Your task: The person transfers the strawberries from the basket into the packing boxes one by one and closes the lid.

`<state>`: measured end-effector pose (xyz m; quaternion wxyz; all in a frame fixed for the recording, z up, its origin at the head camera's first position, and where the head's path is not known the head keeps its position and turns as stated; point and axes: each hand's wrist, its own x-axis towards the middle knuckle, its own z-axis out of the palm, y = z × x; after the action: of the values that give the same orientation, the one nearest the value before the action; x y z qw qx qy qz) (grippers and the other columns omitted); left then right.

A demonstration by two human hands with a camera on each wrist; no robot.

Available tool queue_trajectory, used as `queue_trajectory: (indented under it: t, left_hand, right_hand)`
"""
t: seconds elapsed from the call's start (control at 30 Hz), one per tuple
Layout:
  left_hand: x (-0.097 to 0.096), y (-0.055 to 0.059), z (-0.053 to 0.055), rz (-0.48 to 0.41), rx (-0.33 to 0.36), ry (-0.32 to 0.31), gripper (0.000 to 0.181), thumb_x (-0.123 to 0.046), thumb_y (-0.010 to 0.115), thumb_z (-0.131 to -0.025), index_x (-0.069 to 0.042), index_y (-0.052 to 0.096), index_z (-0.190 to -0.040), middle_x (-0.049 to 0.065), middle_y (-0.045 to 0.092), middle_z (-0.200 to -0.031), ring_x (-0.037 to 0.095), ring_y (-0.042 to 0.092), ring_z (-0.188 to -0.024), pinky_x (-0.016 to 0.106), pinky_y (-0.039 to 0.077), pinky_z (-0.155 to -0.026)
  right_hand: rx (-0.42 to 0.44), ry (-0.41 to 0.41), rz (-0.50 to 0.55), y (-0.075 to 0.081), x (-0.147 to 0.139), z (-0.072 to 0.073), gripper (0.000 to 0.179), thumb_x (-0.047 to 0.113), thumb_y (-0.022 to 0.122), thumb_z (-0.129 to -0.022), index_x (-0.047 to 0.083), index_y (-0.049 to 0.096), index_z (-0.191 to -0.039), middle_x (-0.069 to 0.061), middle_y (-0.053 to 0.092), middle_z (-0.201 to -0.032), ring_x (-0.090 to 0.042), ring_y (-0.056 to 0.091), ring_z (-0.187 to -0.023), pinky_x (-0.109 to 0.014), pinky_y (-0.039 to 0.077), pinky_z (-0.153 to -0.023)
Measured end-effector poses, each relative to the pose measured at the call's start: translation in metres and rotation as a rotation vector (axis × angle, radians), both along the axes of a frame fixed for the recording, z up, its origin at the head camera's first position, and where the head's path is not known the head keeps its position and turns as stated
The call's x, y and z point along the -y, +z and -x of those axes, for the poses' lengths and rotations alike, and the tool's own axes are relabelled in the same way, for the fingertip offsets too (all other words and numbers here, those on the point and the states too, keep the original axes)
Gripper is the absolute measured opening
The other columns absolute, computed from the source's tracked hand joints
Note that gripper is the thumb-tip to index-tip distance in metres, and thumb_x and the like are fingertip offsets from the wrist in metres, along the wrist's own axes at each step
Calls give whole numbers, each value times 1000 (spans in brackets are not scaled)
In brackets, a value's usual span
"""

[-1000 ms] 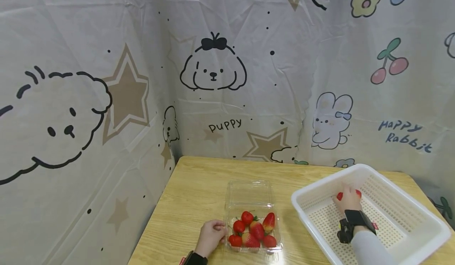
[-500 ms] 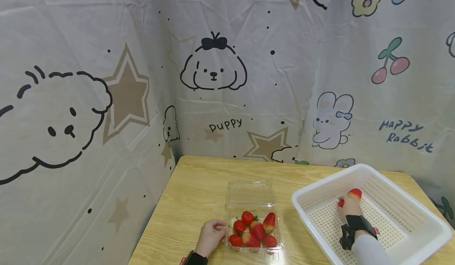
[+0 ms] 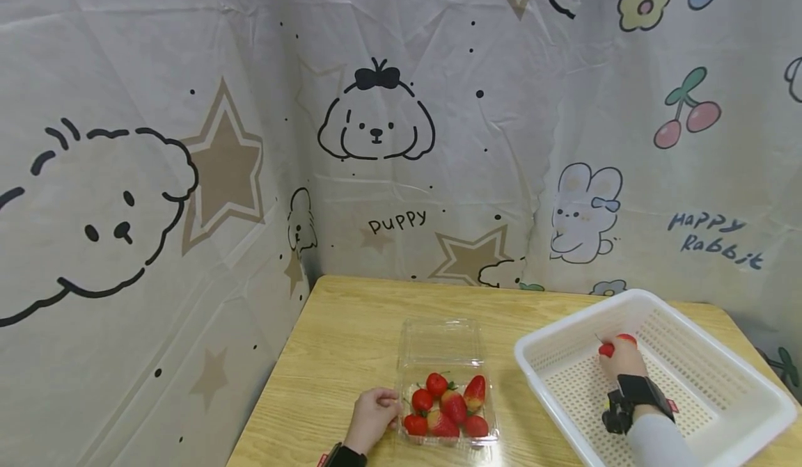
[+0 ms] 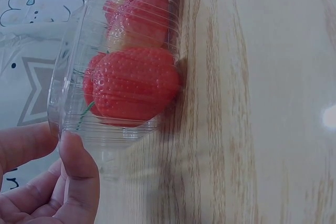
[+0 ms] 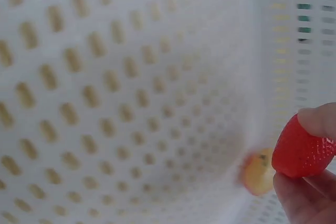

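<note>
My left hand (image 3: pixel 371 417) pinches the left rim of a clear plastic clamshell box (image 3: pixel 440 342) between thumb and finger. The box stands with its lid folded back and bears several red strawberries (image 3: pixel 452 407). In the left wrist view a strawberry (image 4: pixel 135 87) shows through the clear wall, close to my fingertips. Over at the right, my right hand (image 3: pixel 623 362) reaches into a white perforated basket (image 3: pixel 551 338) and grips a red strawberry (image 5: pixel 302 148) between thumb and fingers. Past it, a red-and-yellow strawberry (image 5: pixel 258 172) lies against the basket's far wall.
The wooden table (image 3: pixel 351 328) carries both containers, the box left of the basket with a strip of wood between. The basket's raised rim surrounds my right forearm. A printed cloth (image 3: pixel 376 188) hangs behind and to the left.
My right hand has picked up the strawberry and drawn slightly back and right inside the basket; the other strawberry stays behind it. My left hand and the box have not moved.
</note>
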<state>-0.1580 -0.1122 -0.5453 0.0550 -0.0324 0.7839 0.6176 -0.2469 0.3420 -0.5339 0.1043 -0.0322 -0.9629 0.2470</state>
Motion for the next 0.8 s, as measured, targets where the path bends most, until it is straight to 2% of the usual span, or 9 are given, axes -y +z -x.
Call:
queue_trajectory:
  t: [0.13,0.23,0.37,0.47,0.6,0.8]
  left_hand:
    - [0,0,-1,0,5,-3,20,2,62,-78,14,59,-94,3,53,-69,9,53,-51,33,53,-51]
    - [0,0,-1,-6,2,-2,20,2,62,-78,15,59,-93,3,53,-69,9,53,-51,33,53,-51]
    - [0,0,-1,-13,-9,1,20,3,61,-77,15,59,-93,3,53,-69,10,53,-51,34,53,-51]
    - [0,0,-1,-15,-13,2,19,3,61,-77,15,59,-93,4,53,-68,10,53,-51,34,53,-51]
    - [0,-1,-2,-17,-20,2,20,4,61,-76,15,59,-93,4,54,-68,8,53,-51,34,54,-51]
    - [1,0,-2,-10,-15,1,21,4,61,-76,15,59,-93,4,53,-68,8,52,-51,34,54,-52]
  right_hand:
    - [-38,-16,22,14,3,2,33,-1,56,-76,-17,52,-105,-38,51,-95,-46,53,-80,-54,45,-69]
    - [-82,-34,46,34,10,4,34,0,55,-79,-15,50,-110,-37,48,-99,-47,50,-85,-55,44,-70]
    - [-192,-25,70,63,25,7,34,2,55,-81,-11,52,-112,-35,47,-104,-47,47,-91,-56,43,-74]
    - [-288,14,82,84,40,9,33,2,57,-81,-9,55,-112,-33,48,-106,-47,48,-92,-57,42,-75]
    - [-366,73,103,106,62,9,33,0,59,-80,-7,57,-112,-32,50,-105,-47,49,-91,-56,44,-75]
    - [-488,206,130,127,97,11,33,-6,64,-76,-6,58,-109,-28,53,-104,-42,51,-92,-52,47,-75]
